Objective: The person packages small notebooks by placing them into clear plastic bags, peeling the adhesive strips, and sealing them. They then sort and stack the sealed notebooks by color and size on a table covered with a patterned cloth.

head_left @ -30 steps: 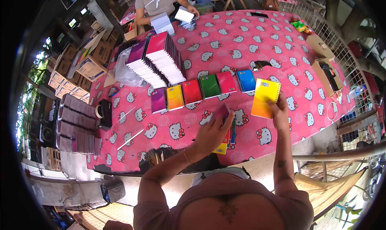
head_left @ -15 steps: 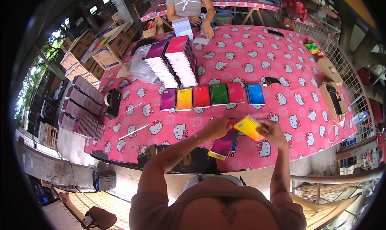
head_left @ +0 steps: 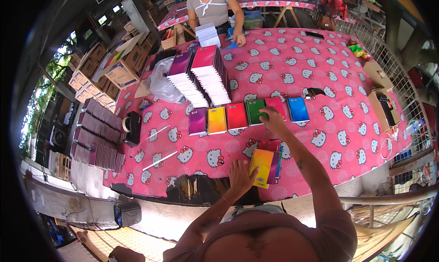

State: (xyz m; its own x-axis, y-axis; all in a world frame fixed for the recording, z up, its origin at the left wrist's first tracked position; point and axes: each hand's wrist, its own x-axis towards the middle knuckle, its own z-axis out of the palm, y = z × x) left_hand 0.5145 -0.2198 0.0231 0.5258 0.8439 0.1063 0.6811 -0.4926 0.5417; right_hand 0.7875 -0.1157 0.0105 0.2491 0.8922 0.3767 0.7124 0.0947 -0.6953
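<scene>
right hand [head_left: 273, 120] is at the green notebook [head_left: 254, 107]; left hand [head_left: 241, 176] lies by the stacked yellow notebook [head_left: 262, 162].

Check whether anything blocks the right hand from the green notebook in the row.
Nothing visible does. The right hand overlaps the green notebook's right edge; contact can't be told. The left hand is out of the way, nearer the body, by the small pile's yellow notebook.

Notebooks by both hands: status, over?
Left hand open, thumb at the edge of the yellow notebook. Right hand at the green notebook, grip unclear. Pink notebook partly covered by right hand.
</scene>
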